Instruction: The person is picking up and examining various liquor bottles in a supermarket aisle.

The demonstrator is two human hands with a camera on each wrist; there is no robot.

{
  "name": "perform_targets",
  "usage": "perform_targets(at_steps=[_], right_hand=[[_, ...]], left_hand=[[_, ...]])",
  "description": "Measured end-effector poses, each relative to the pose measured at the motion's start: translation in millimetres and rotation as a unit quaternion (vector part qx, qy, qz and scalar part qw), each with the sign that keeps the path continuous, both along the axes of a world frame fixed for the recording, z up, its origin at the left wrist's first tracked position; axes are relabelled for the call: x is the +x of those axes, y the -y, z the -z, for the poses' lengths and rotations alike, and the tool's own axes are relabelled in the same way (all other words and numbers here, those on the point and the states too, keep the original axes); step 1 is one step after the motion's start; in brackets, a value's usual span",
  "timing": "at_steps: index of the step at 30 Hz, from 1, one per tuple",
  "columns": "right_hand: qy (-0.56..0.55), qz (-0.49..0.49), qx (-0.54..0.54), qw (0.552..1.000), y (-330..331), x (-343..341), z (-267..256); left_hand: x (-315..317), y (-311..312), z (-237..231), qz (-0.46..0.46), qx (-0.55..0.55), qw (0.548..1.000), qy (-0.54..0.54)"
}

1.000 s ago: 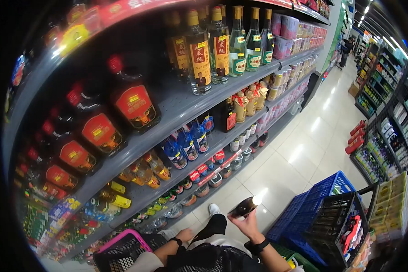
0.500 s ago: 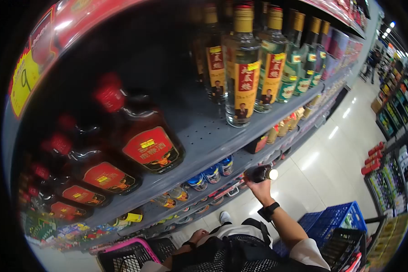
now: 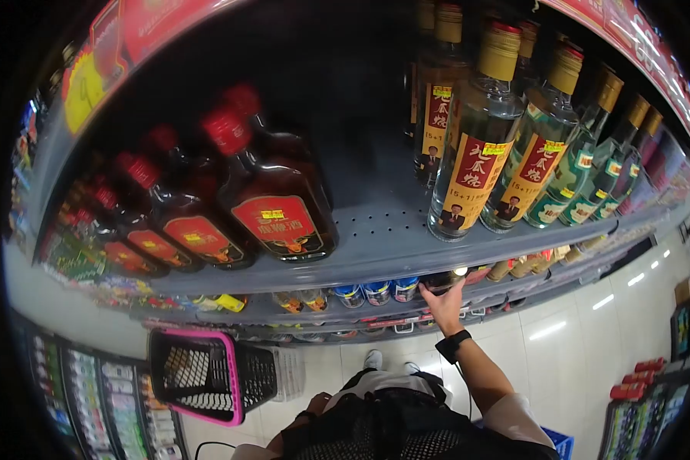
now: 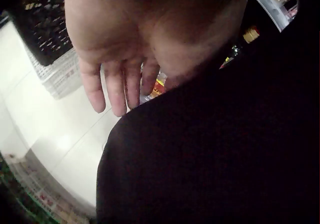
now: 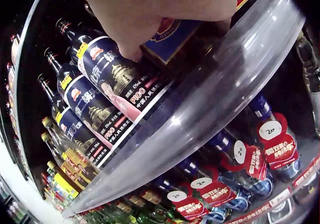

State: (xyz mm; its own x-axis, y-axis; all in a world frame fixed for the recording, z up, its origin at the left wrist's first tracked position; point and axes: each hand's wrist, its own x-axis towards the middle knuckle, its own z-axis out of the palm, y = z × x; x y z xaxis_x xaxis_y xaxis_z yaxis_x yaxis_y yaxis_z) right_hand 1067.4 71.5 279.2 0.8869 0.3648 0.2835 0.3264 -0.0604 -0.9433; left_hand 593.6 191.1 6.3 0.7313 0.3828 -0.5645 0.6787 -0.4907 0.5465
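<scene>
My right hand [image 3: 446, 308] holds a dark bottle [image 3: 440, 282] at the lower shelf's edge, beside blue-labelled bottles [image 3: 377, 293]. In the right wrist view the hand [image 5: 165, 8] grips a dark bottle with a blue and gold label [image 5: 172, 42], just right of several dark-blue-labelled bottles [image 5: 120, 78] on the shelf. My left hand [image 3: 318, 403] hangs low by my body, partly hidden by the dark clothing; in the left wrist view its fingers hang down from the palm [image 4: 145, 28], holding nothing.
A black basket with a pink rim [image 3: 236, 383] stands at the lower left. Red-labelled bottles [image 3: 280, 222] and clear bottles with yellow labels [image 3: 471, 180] stand on the upper shelf [image 3: 368, 249]. Bottles with red tags [image 5: 277, 149] stand below. A blue crate [image 3: 560, 442] is at the lower right.
My right hand has carried the dark bottle from above the floor in to the lower shelf. The head view has turned toward the shelves, and the pink-rimmed basket now shows more fully.
</scene>
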Motion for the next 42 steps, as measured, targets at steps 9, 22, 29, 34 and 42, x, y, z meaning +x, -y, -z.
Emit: perform_targets(at_steps=[9,22,29,34,42], right_hand=[[0.017,0.006,-0.059,0.998,14,9,32],[0.049,0.048,-0.117,0.991,25,-4,32],[0.059,0.03,-0.149,0.987,23,-6,38],[0.043,0.046,-0.156,0.986,22,-16,50],[0.185,0.065,-0.119,0.973,34,-65,65]], left_hand=[[-46,178,-26,-0.161,-0.009,0.986,0.039],[-90,299,-42,-0.252,-0.024,0.967,0.013],[-102,316,-51,-0.382,-0.118,0.916,0.005],[-143,333,-18,-0.349,-0.075,0.933,-0.048],[-244,334,-5,-0.395,-0.154,0.906,0.001]])
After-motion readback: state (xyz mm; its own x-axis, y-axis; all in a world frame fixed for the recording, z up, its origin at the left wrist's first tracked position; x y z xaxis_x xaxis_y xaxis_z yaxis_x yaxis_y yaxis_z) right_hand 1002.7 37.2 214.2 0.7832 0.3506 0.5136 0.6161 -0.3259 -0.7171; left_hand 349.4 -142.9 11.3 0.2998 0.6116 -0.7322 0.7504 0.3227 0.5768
